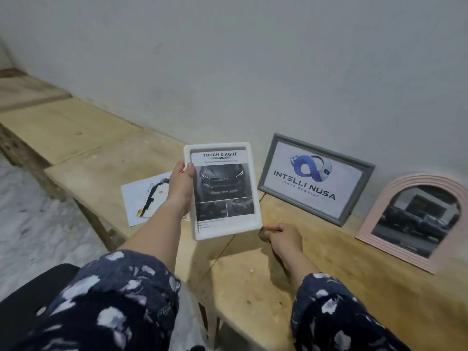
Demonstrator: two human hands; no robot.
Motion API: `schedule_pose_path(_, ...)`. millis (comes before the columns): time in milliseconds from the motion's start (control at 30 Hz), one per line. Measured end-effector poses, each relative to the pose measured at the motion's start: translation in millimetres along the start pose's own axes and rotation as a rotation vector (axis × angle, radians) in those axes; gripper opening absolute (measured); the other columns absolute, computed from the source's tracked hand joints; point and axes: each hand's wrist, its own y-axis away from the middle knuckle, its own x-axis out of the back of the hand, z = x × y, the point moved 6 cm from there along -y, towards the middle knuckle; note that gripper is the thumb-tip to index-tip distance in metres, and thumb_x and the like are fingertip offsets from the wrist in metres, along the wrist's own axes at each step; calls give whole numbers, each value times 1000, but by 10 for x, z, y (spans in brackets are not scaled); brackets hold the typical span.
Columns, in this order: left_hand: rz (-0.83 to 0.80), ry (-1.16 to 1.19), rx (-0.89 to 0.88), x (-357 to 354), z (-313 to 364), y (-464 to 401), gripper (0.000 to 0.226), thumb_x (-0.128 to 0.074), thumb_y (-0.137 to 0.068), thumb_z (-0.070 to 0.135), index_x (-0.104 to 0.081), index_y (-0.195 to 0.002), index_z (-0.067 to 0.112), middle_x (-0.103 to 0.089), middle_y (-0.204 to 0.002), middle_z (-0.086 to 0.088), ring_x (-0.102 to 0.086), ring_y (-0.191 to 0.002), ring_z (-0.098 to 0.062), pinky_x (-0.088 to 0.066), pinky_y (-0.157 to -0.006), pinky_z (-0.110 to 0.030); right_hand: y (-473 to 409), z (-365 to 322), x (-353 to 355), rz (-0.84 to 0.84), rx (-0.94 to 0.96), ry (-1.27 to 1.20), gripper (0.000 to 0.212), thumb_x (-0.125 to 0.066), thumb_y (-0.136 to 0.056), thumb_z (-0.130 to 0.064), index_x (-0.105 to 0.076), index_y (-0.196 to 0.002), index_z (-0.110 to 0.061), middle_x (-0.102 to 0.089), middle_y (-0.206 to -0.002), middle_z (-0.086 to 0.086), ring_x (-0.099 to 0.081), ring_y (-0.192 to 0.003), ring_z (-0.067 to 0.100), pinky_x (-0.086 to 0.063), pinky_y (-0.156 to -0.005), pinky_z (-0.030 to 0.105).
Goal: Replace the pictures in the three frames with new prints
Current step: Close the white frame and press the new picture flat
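A person's left hand [180, 187] grips the edge of a white frame [222, 190] holding a car print, raised above the wooden bench [316, 287]. The right hand [285, 236] rests on the bench, fingers loosely curled, empty. A grey frame [316, 179] and pink arched frame [415, 220] lean against the wall; a loose print [144, 198] lies flat behind.
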Motion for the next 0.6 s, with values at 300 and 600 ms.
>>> schedule_pose_path(300, 10, 79, 38, 602, 144, -1103, 23, -34, -105, 25, -56, -103, 17, -67, -95, -22, -60, -60, -28, -55, -60, -38, -921, -852, -790, -8, 76, 87, 19, -53, -92, -16, -59, -109, -18, -57, -121, 4, -49, -95, 18, -37, -80, 24)
schedule_pose_path(600, -18, 63, 114, 642, 8, -2107, 23, -34, -105, 21, -56, -98, 19, -66, -97, -15, -63, -87, -35, -52, -86, -57, -1690, -991, -1507, -128, 99, 374, 45, -46, -95, -18, -42, -140, -20, -31, -142, 9, -48, -117, 30, -37, -101, 33)
